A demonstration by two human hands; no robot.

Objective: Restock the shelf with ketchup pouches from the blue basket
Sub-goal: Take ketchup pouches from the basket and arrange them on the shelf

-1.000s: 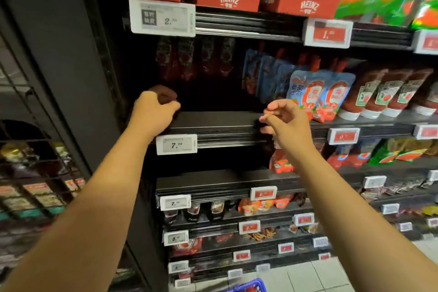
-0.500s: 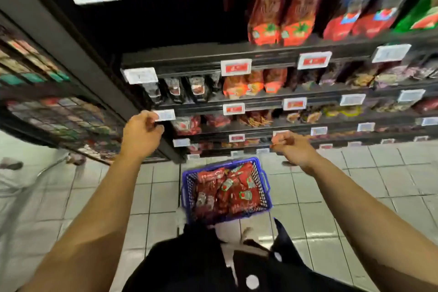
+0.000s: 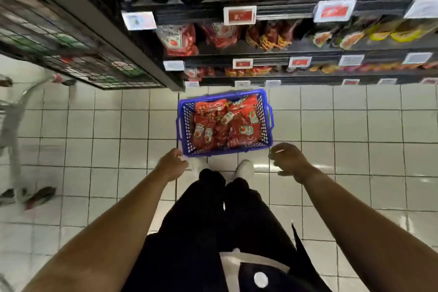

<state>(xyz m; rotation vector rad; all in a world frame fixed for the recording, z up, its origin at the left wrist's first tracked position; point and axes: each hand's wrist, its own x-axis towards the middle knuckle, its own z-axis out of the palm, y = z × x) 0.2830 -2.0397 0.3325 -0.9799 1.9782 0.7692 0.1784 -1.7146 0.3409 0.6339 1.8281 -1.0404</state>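
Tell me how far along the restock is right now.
Done: nothing I can confirm from this frame. In hand: nothing; the left hand and right hand hang empty just above the blue basket. Left: the basket is full of ketchup pouches, all waiting to be shelved.

A white tiled floor [image 3: 106,125] carried the blue basket [image 3: 266,123], which stood just before the shelf [image 3: 272,51].

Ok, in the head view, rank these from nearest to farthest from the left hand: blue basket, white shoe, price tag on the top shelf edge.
From the left hand:
1. Blue basket, just ahead, its near corner beside the fingers.
2. White shoe, to the right, by the feet.
3. Price tag, high on the shelf edge.
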